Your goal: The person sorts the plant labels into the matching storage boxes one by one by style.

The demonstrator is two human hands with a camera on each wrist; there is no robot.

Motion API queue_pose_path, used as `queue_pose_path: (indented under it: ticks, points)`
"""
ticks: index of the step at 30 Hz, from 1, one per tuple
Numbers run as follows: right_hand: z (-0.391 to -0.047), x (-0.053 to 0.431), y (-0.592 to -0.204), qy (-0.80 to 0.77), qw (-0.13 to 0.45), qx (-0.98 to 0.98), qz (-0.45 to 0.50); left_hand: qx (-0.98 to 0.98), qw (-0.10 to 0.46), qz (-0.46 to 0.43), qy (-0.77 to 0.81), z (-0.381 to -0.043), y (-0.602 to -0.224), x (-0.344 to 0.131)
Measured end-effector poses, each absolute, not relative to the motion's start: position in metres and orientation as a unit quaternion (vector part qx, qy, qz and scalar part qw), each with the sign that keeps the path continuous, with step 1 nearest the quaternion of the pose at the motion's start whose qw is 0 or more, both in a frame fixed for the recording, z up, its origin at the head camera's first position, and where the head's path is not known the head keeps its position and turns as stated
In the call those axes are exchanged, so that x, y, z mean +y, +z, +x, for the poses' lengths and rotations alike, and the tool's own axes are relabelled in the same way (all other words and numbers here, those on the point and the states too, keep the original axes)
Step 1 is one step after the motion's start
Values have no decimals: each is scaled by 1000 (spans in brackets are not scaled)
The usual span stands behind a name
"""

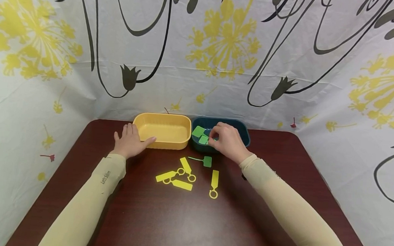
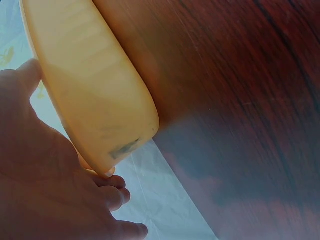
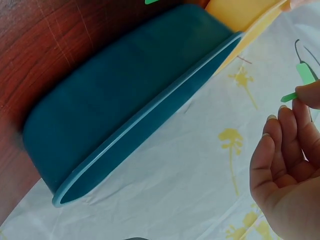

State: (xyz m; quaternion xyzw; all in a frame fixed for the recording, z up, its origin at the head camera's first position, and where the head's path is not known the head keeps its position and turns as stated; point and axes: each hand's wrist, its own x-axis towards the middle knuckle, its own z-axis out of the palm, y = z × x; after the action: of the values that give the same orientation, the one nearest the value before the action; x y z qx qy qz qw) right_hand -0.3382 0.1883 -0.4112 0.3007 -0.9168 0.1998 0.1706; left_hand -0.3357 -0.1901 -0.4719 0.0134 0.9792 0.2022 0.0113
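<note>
My right hand is over the dark teal bin, pinching a small green plastic tag between thumb and forefinger. The other fingers curl loosely in the right wrist view. Inside that bin, close to the fingertips, another green tag shows. At the left end of the yellow bin, my left hand rests with fingers spread and thumb along the rim. On the table in front of the teal bin lies a green tag with a thin tail.
Several yellow ring-ended tags lie on the table, one yellow tag apart to the right. Both bins stand side by side at the far edge of the dark wooden table. A patterned white cloth hangs behind.
</note>
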Motion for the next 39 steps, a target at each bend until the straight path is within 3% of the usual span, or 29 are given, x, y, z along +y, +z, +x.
queue_pose_path:
  ticks: [18,39]
  points:
    - [-363,198,-409,211,148,-926,276,979,18,17,201,-333,-471,-191]
    - [-387,207,-418,212,75,-950,216,980,9,14,201,-339,-475,-191]
